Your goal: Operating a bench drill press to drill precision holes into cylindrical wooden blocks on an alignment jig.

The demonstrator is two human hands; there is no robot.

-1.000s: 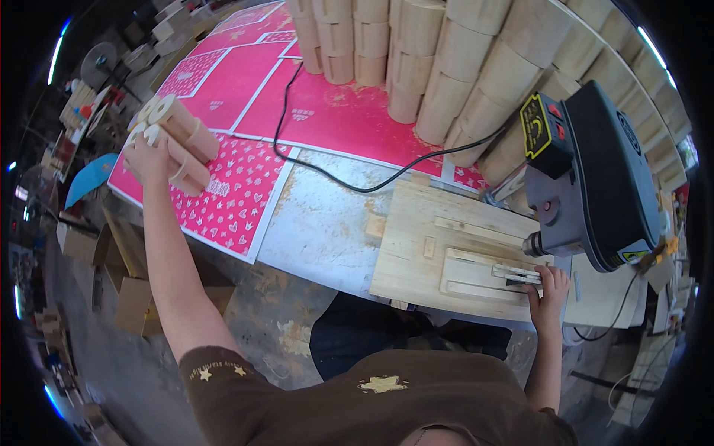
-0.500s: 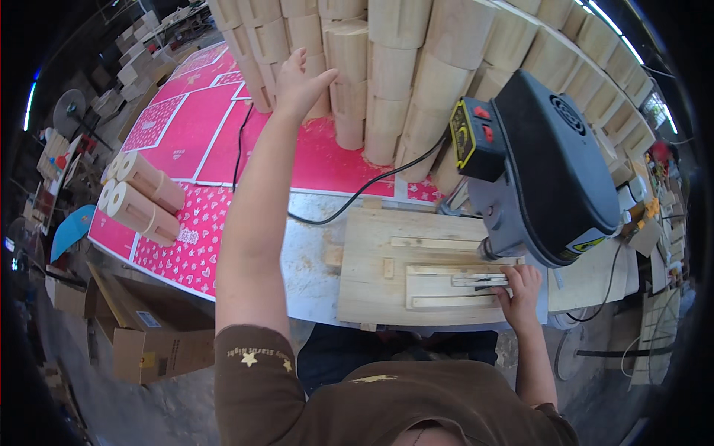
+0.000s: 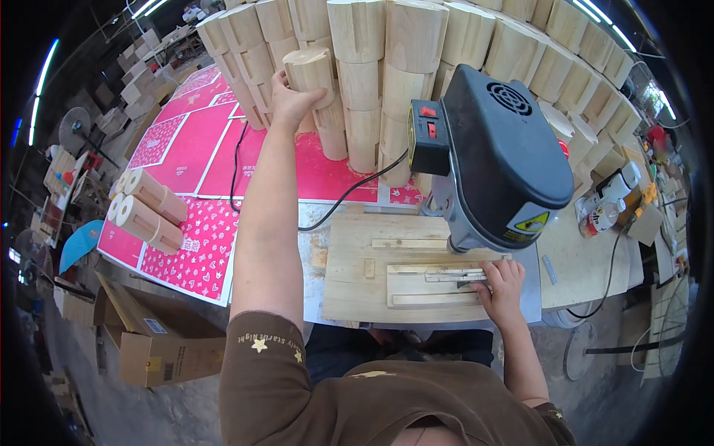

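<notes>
While left fingers (image 3: 316,96) grip wooden cylinder (image 3: 310,76) | long axis near-upright | right fingers (image 3: 494,274) hold clamp (image 3: 446,276)

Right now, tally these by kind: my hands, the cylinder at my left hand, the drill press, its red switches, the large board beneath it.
Hands: 2 (left hand, right hand)
Wooden cylinder at the left hand: 1
Drill press: 1
Red switches: 2 (upper switch, lower switch)
Large board: 1
Total: 7
</notes>
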